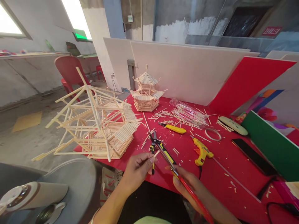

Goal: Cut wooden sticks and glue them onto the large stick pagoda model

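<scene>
My left hand [137, 169] pinches a short thin wooden stick [157, 153] between thumb and fingers. In my right hand [189, 183] is a long, thin metal tool with a red handle [195, 197]; its narrow end reaches close to the stick, and I cannot tell whether they touch. Just beyond my hands, black and yellow shears [154, 142] lie on the red table [224, 155]. To the left stands a partly roofed model building of wooden sticks [98, 121]. A smaller stick pagoda [146, 93] is upright at the back.
A yellow utility knife [175, 128], a yellow glue gun [202, 152], a roll of tape [213, 134] and a phone [253, 155] lie on the table. Loose sticks [189, 116] spread around a plastic bag. At lower left, a bottle [39, 196] rests on a grey stool [79, 177].
</scene>
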Motion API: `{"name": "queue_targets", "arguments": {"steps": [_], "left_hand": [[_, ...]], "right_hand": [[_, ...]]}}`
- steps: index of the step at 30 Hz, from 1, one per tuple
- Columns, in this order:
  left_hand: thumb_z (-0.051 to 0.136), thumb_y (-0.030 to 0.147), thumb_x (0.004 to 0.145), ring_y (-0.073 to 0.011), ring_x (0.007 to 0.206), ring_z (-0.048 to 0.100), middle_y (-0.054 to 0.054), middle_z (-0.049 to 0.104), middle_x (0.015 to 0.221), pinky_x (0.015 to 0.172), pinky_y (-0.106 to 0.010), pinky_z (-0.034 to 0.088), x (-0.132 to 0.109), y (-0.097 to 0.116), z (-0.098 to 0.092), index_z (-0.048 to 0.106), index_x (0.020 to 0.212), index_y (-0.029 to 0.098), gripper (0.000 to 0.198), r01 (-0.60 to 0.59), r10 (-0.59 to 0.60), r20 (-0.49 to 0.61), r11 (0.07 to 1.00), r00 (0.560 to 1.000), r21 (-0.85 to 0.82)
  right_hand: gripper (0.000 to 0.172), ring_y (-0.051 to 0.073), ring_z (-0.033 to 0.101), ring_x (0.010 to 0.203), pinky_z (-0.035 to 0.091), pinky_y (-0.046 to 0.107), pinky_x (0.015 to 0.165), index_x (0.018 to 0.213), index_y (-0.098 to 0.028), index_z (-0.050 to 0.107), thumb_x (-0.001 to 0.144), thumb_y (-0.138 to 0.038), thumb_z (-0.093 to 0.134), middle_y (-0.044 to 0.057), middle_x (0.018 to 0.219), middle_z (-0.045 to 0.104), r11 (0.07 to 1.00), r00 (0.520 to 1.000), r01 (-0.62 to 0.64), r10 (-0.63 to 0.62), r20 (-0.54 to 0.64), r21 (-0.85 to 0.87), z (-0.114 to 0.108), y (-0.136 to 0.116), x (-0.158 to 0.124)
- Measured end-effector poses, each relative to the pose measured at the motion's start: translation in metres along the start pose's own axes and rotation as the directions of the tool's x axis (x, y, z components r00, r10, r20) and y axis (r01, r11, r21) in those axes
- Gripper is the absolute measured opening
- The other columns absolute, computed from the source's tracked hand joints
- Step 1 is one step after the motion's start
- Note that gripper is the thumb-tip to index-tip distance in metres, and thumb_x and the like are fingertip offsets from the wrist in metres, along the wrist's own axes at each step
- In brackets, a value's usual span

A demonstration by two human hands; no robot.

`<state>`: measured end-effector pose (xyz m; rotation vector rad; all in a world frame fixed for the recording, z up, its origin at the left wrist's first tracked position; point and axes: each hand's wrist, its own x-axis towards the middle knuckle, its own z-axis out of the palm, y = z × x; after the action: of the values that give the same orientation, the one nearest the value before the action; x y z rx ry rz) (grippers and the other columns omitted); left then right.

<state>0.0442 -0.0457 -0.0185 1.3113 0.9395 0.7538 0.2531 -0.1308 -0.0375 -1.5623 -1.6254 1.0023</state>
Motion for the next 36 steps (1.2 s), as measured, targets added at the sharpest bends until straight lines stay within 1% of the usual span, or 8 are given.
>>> {"name": "queue_targets", "arguments": {"steps": [2, 5, 10, 16, 21, 25, 31, 36], "left_hand": [[0.060, 0.049, 0.088, -0.0068, 0.043, 0.033, 0.004, 0.048, 0.053, 0.043, -0.021, 0.025, 0.000, -0.002, -0.002, 0.058, 0.064, 0.017, 0.040, 0.002, -0.002, -0.010, 1.000, 1.000, -0.006], [0.061, 0.049, 0.088, -0.0067, 0.043, 0.037, 0.004, 0.050, 0.054, 0.043, -0.021, 0.027, 0.001, -0.008, -0.004, 0.058, 0.064, 0.016, 0.040, -0.003, 0.003, -0.021, 1.000, 1.000, 0.000], [0.062, 0.049, 0.086, -0.0071, 0.043, 0.038, 0.004, 0.047, 0.054, 0.043, -0.021, 0.028, 0.004, -0.017, -0.006, 0.057, 0.063, 0.017, 0.041, -0.014, 0.013, -0.075, 1.000, 0.997, -0.013], [0.060, 0.050, 0.088, -0.0068, 0.043, 0.037, 0.005, 0.047, 0.053, 0.043, -0.021, 0.027, 0.003, -0.026, -0.011, 0.056, 0.066, 0.017, 0.040, -0.004, 0.002, -0.071, 0.999, 0.998, -0.038], [0.058, 0.048, 0.089, -0.0072, 0.045, 0.037, 0.005, 0.046, 0.055, 0.044, -0.021, 0.027, 0.004, -0.027, -0.013, 0.056, 0.065, 0.017, 0.040, -0.040, 0.038, -0.073, 0.999, 0.997, -0.024], [0.059, 0.047, 0.090, -0.0075, 0.047, 0.036, 0.005, 0.045, 0.055, 0.045, -0.021, 0.027, 0.005, -0.029, -0.014, 0.056, 0.067, 0.017, 0.038, -0.040, 0.038, -0.052, 0.998, 0.998, -0.054], [0.055, 0.047, 0.092, -0.0066, 0.045, 0.034, 0.005, 0.044, 0.056, 0.044, -0.021, 0.025, 0.004, -0.029, -0.015, 0.056, 0.070, 0.017, 0.038, -0.013, 0.014, 0.021, 0.998, 1.000, -0.055], [0.057, 0.047, 0.091, -0.0067, 0.046, 0.034, 0.005, 0.044, 0.056, 0.044, -0.021, 0.024, 0.000, -0.022, -0.020, 0.057, 0.071, 0.016, 0.037, -0.002, 0.006, 0.086, 0.999, 0.996, -0.043]], "right_hand": [[0.048, 0.019, 0.066, 0.071, 0.056, 0.028, 0.066, 0.125, -0.022, 0.062, 0.094, -0.055, 0.048, 0.002, 0.079, 0.068, 0.995, 0.996, -0.093, 0.093, 0.009, -0.046, -0.010, 0.006, 0.004], [0.061, 0.027, 0.069, 0.086, 0.055, 0.035, 0.073, 0.133, -0.020, 0.056, 0.089, -0.063, 0.050, 0.009, 0.100, 0.071, 0.909, 0.963, -0.250, 0.197, -0.186, -0.333, -0.022, 0.023, 0.014], [0.062, 0.036, 0.066, 0.099, 0.052, 0.044, 0.079, 0.137, -0.014, 0.054, 0.091, -0.055, 0.051, 0.018, 0.108, 0.068, 0.624, 0.942, -0.312, 0.104, -0.321, -0.716, -0.023, 0.049, 0.026], [0.055, 0.032, 0.068, 0.089, 0.051, 0.038, 0.071, 0.137, -0.018, 0.054, 0.091, -0.047, 0.053, 0.014, 0.097, 0.069, 0.537, 0.946, -0.300, 0.062, -0.318, -0.789, -0.016, 0.057, 0.028], [0.061, 0.030, 0.066, 0.096, 0.054, 0.040, 0.078, 0.136, -0.018, 0.054, 0.088, -0.056, 0.056, 0.014, 0.106, 0.068, 0.777, 0.937, -0.273, 0.083, -0.338, -0.567, -0.013, 0.043, 0.021], [0.056, 0.021, 0.067, 0.088, 0.055, 0.030, 0.079, 0.133, -0.019, 0.054, 0.088, -0.053, 0.057, 0.008, 0.101, 0.069, 0.978, 0.981, -0.141, 0.118, -0.152, -0.152, -0.003, 0.013, 0.006], [0.052, 0.016, 0.057, 0.066, 0.051, 0.024, 0.062, 0.123, -0.020, 0.062, 0.087, -0.057, 0.057, -0.001, 0.071, 0.058, 0.985, 0.988, -0.134, 0.125, 0.087, 0.106, 0.021, -0.006, -0.001], [0.055, 0.009, 0.031, 0.051, 0.030, 0.021, 0.047, 0.113, -0.017, 0.065, 0.084, -0.064, 0.060, -0.007, 0.059, 0.033, 0.949, 0.978, -0.167, 0.124, 0.169, 0.266, 0.032, 0.000, -0.002]]}}
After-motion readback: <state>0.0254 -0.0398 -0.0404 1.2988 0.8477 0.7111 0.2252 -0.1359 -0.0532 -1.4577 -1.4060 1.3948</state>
